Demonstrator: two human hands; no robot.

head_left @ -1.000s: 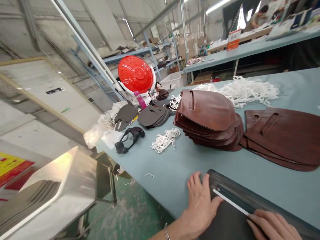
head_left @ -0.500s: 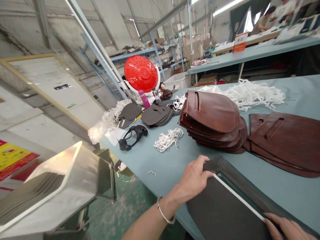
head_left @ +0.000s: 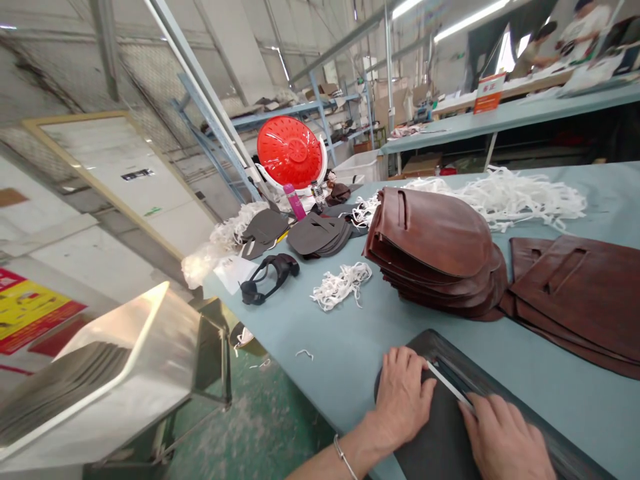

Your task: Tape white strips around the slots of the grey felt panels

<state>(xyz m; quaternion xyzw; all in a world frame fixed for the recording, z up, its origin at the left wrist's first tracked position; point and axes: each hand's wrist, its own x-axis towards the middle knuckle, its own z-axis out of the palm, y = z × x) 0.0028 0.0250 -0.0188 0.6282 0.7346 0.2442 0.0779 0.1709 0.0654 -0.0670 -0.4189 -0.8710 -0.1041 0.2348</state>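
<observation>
A dark grey leather-like panel [head_left: 443, 427] lies at the near table edge, its far side folded into a long black band [head_left: 505, 393]. A narrow white strip [head_left: 445, 380] runs along the slot between the two. My left hand [head_left: 404, 397] rests flat on the panel's far end, fingers stretched out and thumb apart, beside the strip's top. Further down, my right hand [head_left: 507, 433] has its thumb and curled fingers closed at the white strip, covering its lower part. Behind the hands stands a stack of brown leather pieces [head_left: 435, 233] with slots.
More brown pieces [head_left: 590, 287] lie right on the table [head_left: 280, 333]. White cord bundles [head_left: 343, 285], black headphones [head_left: 270, 277], grey slotted pieces [head_left: 320, 233] and a red basket [head_left: 291, 152] are further back. A white cart [head_left: 170, 373] stands left. Two people work at a far table.
My left hand has gone from pinching the panel's far corner to lying flat on it. My right hand has slid up along the strip towards the left one. The view shifted slightly.
</observation>
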